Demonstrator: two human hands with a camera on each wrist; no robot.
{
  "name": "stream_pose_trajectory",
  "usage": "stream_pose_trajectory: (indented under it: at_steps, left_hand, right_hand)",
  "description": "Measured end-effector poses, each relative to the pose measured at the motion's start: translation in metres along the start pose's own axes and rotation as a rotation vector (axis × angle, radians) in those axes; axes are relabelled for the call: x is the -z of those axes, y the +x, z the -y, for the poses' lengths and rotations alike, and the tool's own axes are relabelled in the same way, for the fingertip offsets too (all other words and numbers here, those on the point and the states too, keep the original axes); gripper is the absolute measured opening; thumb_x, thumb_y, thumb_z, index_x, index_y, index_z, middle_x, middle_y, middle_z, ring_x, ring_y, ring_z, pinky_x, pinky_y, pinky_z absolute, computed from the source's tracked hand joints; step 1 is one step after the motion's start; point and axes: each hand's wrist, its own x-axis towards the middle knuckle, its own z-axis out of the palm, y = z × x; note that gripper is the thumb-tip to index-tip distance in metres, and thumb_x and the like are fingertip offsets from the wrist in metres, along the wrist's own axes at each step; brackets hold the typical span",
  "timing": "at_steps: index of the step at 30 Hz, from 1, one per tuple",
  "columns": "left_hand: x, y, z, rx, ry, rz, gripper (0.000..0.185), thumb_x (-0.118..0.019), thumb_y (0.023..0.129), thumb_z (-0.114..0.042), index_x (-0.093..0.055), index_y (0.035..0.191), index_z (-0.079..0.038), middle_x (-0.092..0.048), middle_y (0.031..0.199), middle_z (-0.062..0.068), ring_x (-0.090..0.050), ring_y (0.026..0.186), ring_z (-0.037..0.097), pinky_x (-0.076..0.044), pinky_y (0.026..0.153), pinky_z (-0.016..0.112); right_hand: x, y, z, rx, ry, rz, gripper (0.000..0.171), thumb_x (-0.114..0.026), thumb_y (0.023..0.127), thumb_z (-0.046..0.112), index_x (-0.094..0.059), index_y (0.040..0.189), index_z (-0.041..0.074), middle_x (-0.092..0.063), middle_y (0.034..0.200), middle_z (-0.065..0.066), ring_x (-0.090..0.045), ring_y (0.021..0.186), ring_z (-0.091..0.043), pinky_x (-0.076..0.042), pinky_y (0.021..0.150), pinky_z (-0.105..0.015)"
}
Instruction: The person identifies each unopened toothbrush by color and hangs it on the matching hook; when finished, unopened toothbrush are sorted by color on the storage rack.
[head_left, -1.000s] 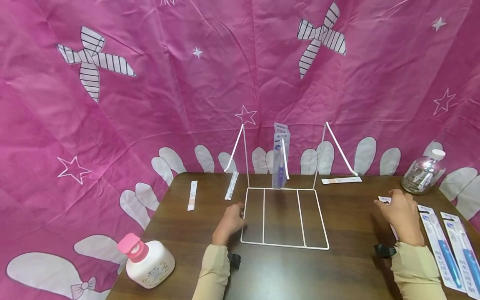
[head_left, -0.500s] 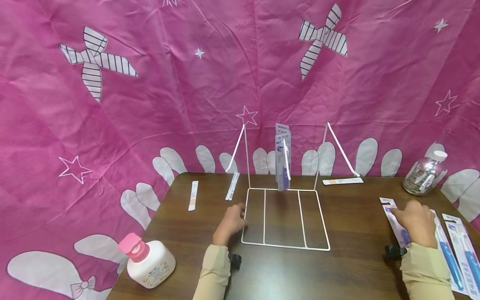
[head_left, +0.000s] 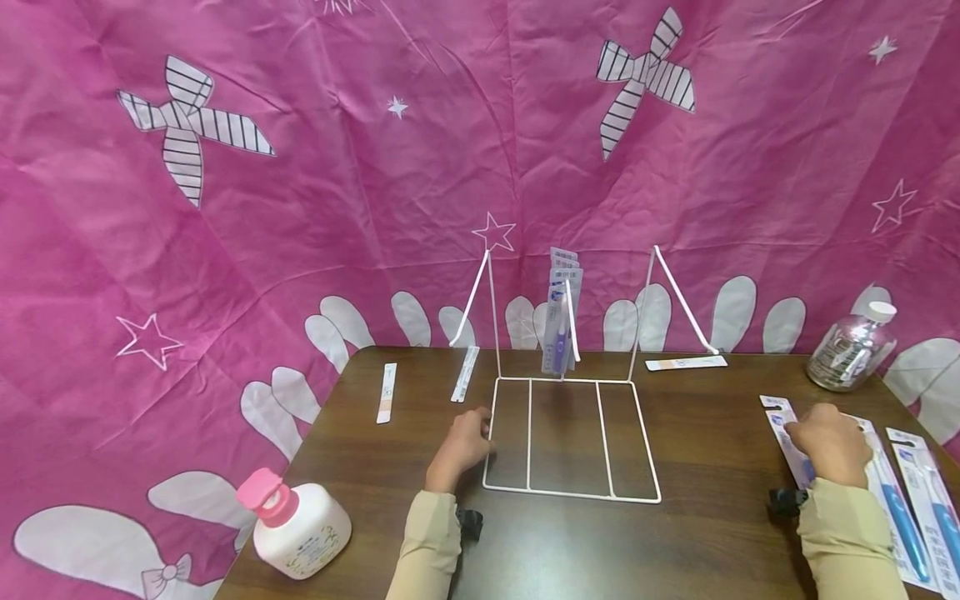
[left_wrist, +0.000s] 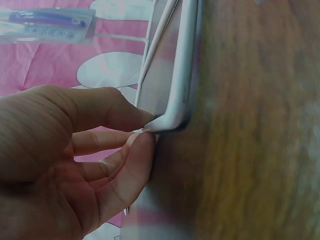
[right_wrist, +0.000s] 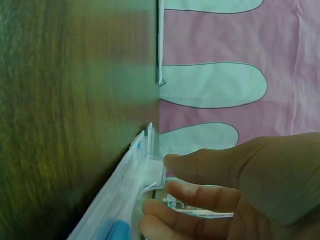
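Right wrist view shows the right hand (right_wrist: 240, 190) with its fingertips (right_wrist: 150, 207) on the top end of a toothbrush pack (right_wrist: 127, 200) lying flat on the counter (right_wrist: 75, 100). Its grip looks half closed on the pack's edge; I cannot tell if it pinches yet. The pack looks light, thin, bendy and a bit slippery, so its stiff card end is likely the best place to hold. Farther off, the left hand (head_left: 461, 446) pinches the near left corner of the white wire rack (head_left: 570, 492). More packs (head_left: 562, 321) hang at the rack's back.
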Motion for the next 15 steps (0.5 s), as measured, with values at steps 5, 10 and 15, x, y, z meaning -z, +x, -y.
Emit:
stream_pose_trajectory:
  at_steps: [5, 10, 15]
  left_hand:
    - [-0.0013, -0.0009, 0.0009, -0.004, -0.005, -0.005, 0.048, -0.075, 0.071, 0.01, -0.063, 0.118, 0.009, -0.059, 0.081, 0.009, -0.053, 0.069, 0.02, -0.046, 0.061, 0.034]
    - [-0.0031, -0.0007, 0.0026, -0.006, 0.005, -0.005, 0.047, -0.076, 0.071, 0.009, -0.063, 0.117, 0.008, -0.059, 0.081, 0.008, -0.053, 0.07, 0.02, -0.046, 0.062, 0.034]
    - [-0.0023, -0.0007, 0.0018, 0.004, -0.006, -0.001, 0.047, -0.075, 0.073, 0.01, -0.063, 0.118, 0.008, -0.059, 0.081, 0.008, -0.053, 0.07, 0.02, -0.046, 0.062, 0.034]
  right_hand:
    - [-0.0027, 0.0045, 0.0029, -0.018, -0.014, 0.018, 0.054, -0.06, 0.087, 0.024, -0.05, 0.108, -0.025, -0.044, 0.116, -0.055, -0.048, 0.104, -0.069, -0.044, 0.076, -0.069]
    - [-0.0057, 0.0078, 0.0008, -0.023, -0.025, 0.021, 0.056, -0.06, 0.085, 0.021, -0.047, 0.111, -0.027, -0.043, 0.117, -0.055, -0.048, 0.103, -0.07, -0.043, 0.077, -0.071]
    - [-0.0083, 0.0096, -0.0015, -0.013, -0.026, 0.002, 0.053, -0.059, 0.079, 0.016, -0.048, 0.108, -0.027, -0.043, 0.114, -0.056, -0.048, 0.1, -0.071, -0.043, 0.075, -0.072]
